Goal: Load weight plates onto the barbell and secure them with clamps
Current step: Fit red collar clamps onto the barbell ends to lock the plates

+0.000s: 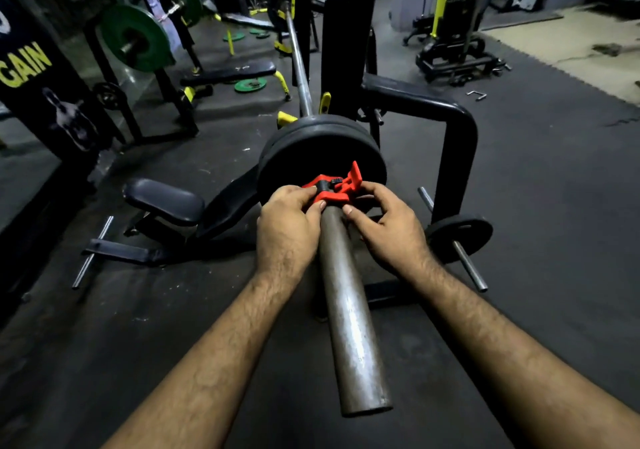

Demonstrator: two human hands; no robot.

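Observation:
The barbell's steel sleeve (349, 313) runs from the bottom centre up toward the rack. Black weight plates (322, 147) sit stacked on it. A red clamp (334, 185) with a black inner ring rings the sleeve just in front of the plates, its lever standing raised to the right. My left hand (287, 227) pinches the clamp's left side with thumb and fingers. My right hand (388, 220) holds the clamp's right side under the raised lever, its thumb against the sleeve.
A black bench (166, 203) lies low on the left. The black rack frame (450, 144) curves at right, with a small black plate (459, 234) on a storage peg. Green plates (133, 42) hang on another bar far left. Rubber flooring surrounds.

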